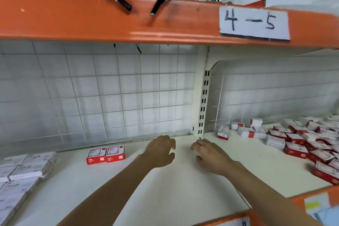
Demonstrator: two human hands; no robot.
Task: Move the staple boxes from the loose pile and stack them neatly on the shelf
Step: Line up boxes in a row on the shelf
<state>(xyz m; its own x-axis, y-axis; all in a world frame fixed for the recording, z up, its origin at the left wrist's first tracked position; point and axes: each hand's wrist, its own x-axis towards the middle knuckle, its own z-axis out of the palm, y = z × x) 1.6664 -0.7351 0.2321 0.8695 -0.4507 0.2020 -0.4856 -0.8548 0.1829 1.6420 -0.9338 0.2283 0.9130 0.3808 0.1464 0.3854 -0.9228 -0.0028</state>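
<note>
Head view shows our two bare hands reaching over the white shelf (174,198), and neither one holds anything. Our left hand (161,151) hovers with loosely spread, slightly bent fingers, and our right hand (209,156) sits just beside it, fingers relaxed and pointing toward the back, a narrow gap between the two. We count two placed staple boxes (105,154), red and white, side by side and touching, left of our left hand and near the wire grid back panel (110,93). To the right, past the slotted upright post (202,101), lies the loose pile of staple boxes (297,141); we count well over a dozen there, tumbled at many angles, some flat and some on edge, but blur keeps us from an exact number. At the far left edge sit stacks of white boxes (22,172), several layers deep, count unclear. Between the two placed boxes and the post the shelf surface lies bare around our hands, with open room in front toward the orange front lip (311,195). Overhead runs one orange shelf beam (91,18) carrying one white label (254,23) marked 4-5, and two black pens (121,1) poke over its top edge.
</note>
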